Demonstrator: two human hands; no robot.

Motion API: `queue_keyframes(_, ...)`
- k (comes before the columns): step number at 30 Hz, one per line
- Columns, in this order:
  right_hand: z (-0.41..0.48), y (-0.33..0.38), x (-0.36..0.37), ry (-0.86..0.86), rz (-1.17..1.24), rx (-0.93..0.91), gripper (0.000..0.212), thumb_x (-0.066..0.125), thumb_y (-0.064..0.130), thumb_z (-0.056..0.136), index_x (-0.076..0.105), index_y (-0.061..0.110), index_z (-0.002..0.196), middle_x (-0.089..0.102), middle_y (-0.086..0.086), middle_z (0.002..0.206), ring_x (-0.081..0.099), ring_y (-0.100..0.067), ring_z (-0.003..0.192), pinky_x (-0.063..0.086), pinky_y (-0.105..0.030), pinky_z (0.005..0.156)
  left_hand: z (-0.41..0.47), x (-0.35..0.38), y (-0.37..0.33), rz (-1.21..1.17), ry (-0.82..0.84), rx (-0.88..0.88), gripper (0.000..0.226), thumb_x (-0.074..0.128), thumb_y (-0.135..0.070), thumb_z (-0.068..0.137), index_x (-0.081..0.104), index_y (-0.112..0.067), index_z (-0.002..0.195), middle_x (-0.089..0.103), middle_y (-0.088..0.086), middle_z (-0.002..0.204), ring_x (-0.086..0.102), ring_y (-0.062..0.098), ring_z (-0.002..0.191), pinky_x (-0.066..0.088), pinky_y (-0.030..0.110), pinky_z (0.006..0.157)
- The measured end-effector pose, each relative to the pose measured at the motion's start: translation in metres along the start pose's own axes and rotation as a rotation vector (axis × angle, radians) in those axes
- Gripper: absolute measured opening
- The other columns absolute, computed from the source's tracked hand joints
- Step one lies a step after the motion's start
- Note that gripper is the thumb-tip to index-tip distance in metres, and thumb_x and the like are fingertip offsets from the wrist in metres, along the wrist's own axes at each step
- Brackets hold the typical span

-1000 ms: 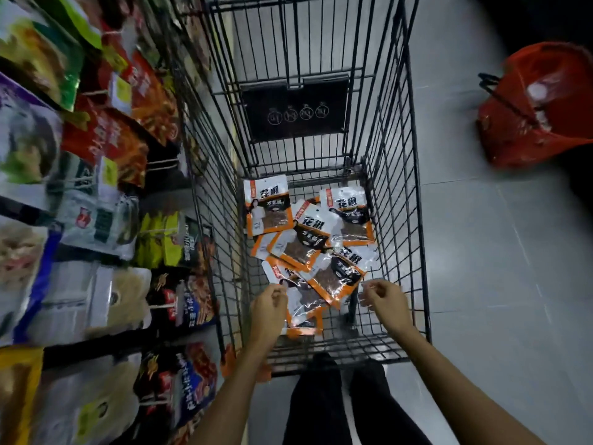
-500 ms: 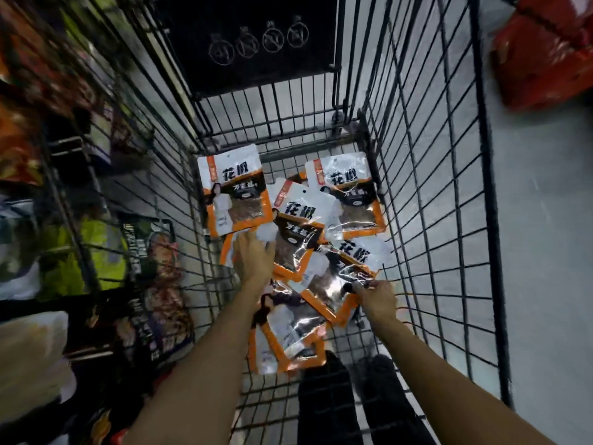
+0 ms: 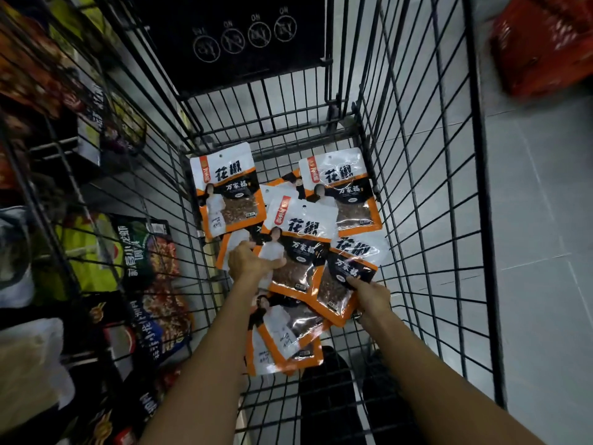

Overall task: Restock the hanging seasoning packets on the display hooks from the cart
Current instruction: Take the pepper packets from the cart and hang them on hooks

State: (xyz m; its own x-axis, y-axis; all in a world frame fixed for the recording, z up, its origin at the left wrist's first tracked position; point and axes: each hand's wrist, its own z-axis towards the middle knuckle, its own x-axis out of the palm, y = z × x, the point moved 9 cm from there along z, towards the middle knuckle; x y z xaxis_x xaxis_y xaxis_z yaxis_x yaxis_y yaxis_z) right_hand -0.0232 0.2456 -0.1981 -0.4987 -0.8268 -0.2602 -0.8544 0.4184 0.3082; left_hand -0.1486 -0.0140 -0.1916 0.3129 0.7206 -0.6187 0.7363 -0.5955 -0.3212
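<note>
Left grip: the left hand (image 3: 253,261) holds the middle packet (image 3: 301,232), thumb laid across its lower left front, fingers tucked under its edge.
Right grip: the right hand (image 3: 369,297) pinches the lower right packet (image 3: 345,274) at its near right corner, thumb on top, fingers beneath.
Middle packet: face up in the centre of the pile, with a white top, an orange border and a dark window of brown seasoning. It is tilted slightly and overlaps its neighbours.
Lower right packet: same design, face up, touching the middle packet along its left side. Which of the two lies on top cannot be told.
Far left packet (image 3: 227,191): face up at the far left corner, just beside the cart's left wall.
Far right packet (image 3: 341,191): face up at the far right corner, near the right wall.
Half-hidden packet (image 3: 229,252): lies under the left hand, with only its white and orange corner showing.
Near packets (image 3: 282,335): overlapped and face up, closest to the person, partly under the left forearm.
Cart (image 3: 478,187): black wire, and all the seasoning packets lie on its floor.
Sign (image 3: 244,43): a black panel on the cart's far end with four crossed-out circle icons.
Shelves (image 3: 147,252): left of the cart, stocked with bagged goods in black, yellow and red. They are dim and blurred.
Basket (image 3: 545,43): red, on the floor beyond the cart's right side, blurred.
Legs (image 3: 327,396): dark trousers seen through the cart's near end.
Floor (image 3: 539,252): grey tiles.
</note>
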Motion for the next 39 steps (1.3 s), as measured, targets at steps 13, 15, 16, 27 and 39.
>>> queue_keyframes(13,-0.039,0.012,-0.016,-0.056,-0.270,-0.187,0.021,0.064,0.008,0.089,0.066,-0.001,0.108,0.069,-0.020,0.104,0.066,-0.033,0.095,0.055,-0.041,0.084,-0.044,-0.019,-0.006,-0.178,0.286,0.006,0.088,0.085,-0.007,0.064,0.041,-0.004,0.139,0.055,0.004,0.129,0.053,0.016,0.100,0.046,0.023,0.079)
queue_keyframes(15,-0.055,0.018,-0.022,-0.097,-0.357,-0.249,0.022,0.062,0.007,0.090,0.066,0.000,0.109,0.068,-0.020,0.108,0.064,-0.035,0.101,0.052,-0.040,0.087,-0.058,-0.031,-0.006,-0.227,0.275,0.004,0.084,0.084,-0.005,0.065,0.042,-0.001,0.137,0.054,-0.004,0.116,0.053,0.014,0.096,0.047,0.018,0.070)
queue_keyframes(16,-0.063,0.022,-0.025,-0.110,-0.397,-0.280,0.021,0.061,0.008,0.090,0.066,0.000,0.109,0.068,-0.020,0.107,0.063,-0.035,0.101,0.049,-0.038,0.086,-0.065,-0.037,-0.004,-0.263,0.270,-0.001,0.082,0.084,-0.005,0.064,0.044,0.000,0.135,0.056,-0.004,0.110,0.055,0.013,0.094,0.049,0.018,0.067)
queue_keyframes(27,-0.176,0.099,-0.039,0.105,-0.379,-0.629,0.021,0.067,0.017,0.087,0.065,0.001,0.101,0.068,-0.019,0.099,0.065,-0.034,0.095,0.053,-0.046,0.084,-0.175,-0.129,0.006,-0.619,0.078,0.087,0.068,0.077,-0.030,0.070,0.049,-0.011,0.130,0.054,0.011,0.131,0.053,0.029,0.119,0.045,0.039,0.100)
queue_keyframes(39,-0.344,0.151,-0.044,0.611,-0.571,-0.984,0.028,0.071,0.022,0.084,0.065,-0.003,0.094,0.070,-0.023,0.088,0.067,-0.033,0.072,0.053,-0.038,0.059,-0.385,-0.219,0.065,-1.012,-0.464,0.194,0.034,0.070,-0.023,0.082,0.060,-0.008,0.112,0.064,0.010,0.110,0.065,0.020,0.090,0.057,0.027,0.074)
